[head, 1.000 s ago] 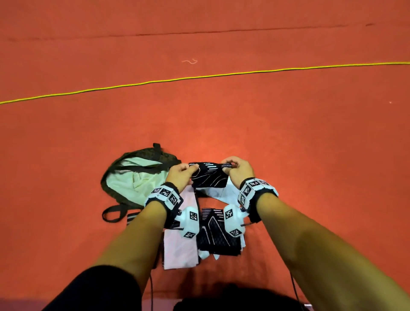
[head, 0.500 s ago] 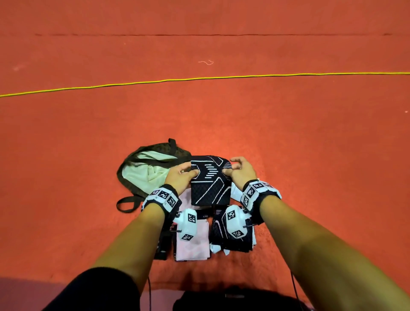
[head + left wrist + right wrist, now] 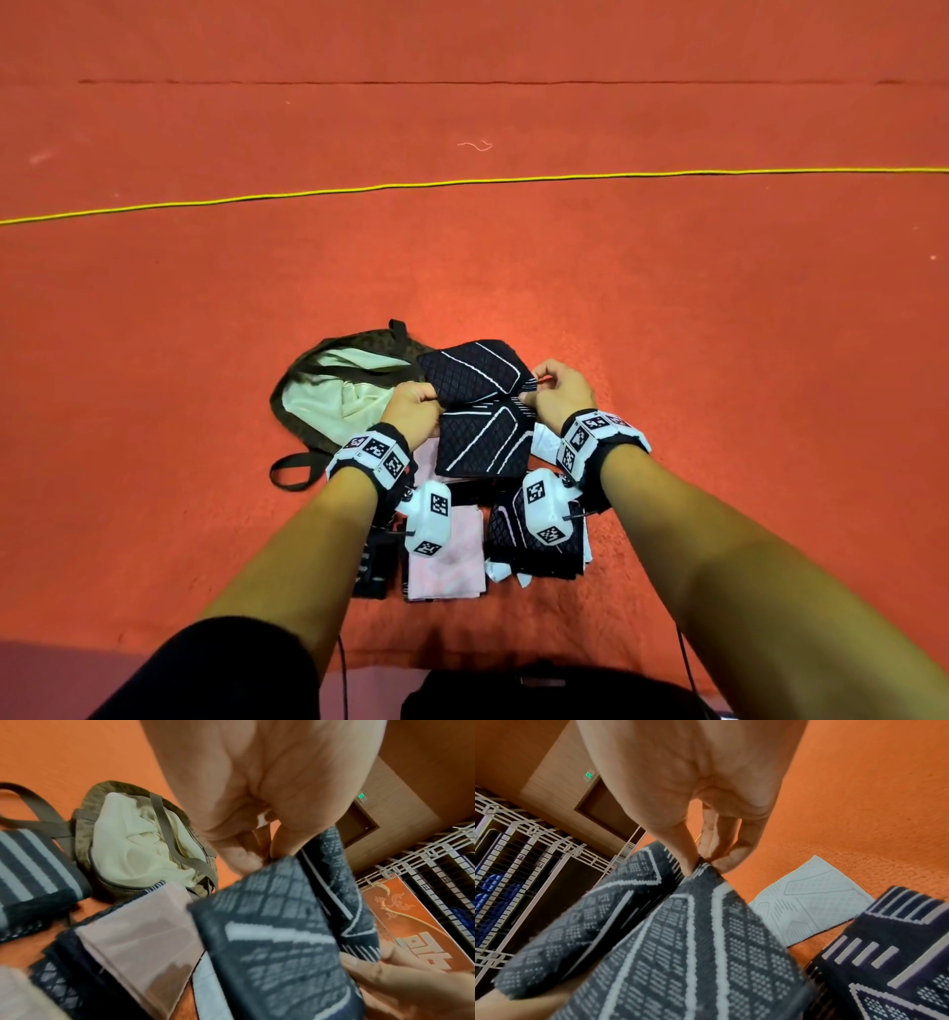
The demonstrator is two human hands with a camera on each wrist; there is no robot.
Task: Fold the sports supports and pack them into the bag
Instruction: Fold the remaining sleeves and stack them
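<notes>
Here, farthest left on the orange floor (image 3: pixel 667 318), lies the open bag (image 3: pixel 328 395), dark outside with a pale lining, one strap looped toward the person. Just beside it, the left hand (image 3: pixel 413 411) has its fingers (image 3: pixel 241 858) curled round the left edge of a dark patterned support (image 3: pixel 477 406), which is lifted above the floor and bent along a crease between both hands, its far half tilted up over the bag's rim. Below it on the floor lie a striped support (image 3: pixel 30 866), a pink support (image 3: pixel 452 555) and another dark support (image 3: pixel 539 545), close together in a row. A white support (image 3: pixel 808 902) lies partly under the held one. On the right, the right hand (image 3: pixel 560 395) pinches the support's right edge between thumb and fingers (image 3: pixel 727 860). A yellow cord (image 3: pixel 462 181) crosses the floor well beyond.
</notes>
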